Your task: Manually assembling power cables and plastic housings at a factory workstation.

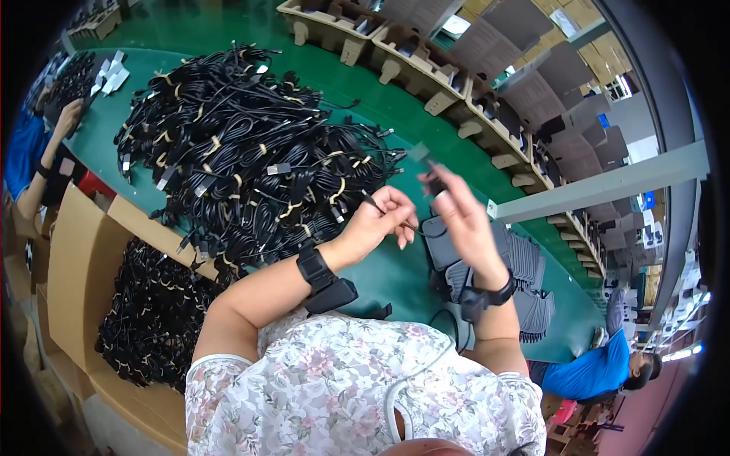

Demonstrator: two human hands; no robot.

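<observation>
My left hand (378, 226) is closed, thumb against the fingers, on a thin black cable (431, 235) that curves across toward my right hand. My right hand (465, 224) is raised just to the right, smeared by motion, its fingers pinched round a dark part of the cable with a pale, plug-like tip (419, 152). Beyond my left hand spreads a big pile of coiled black cables (243, 144), many bound with tan ties and showing metal plugs. Below my right hand, rows of dark ribbed pieces (525, 285) lie side by side, their kind unclear.
A cardboard box (76, 251) full of black cables stands at the left by the green table (353, 285). Cardboard trays (426, 83) line the far side, under a grey metal bar (608, 182). People in blue work at the left and the lower right (597, 372).
</observation>
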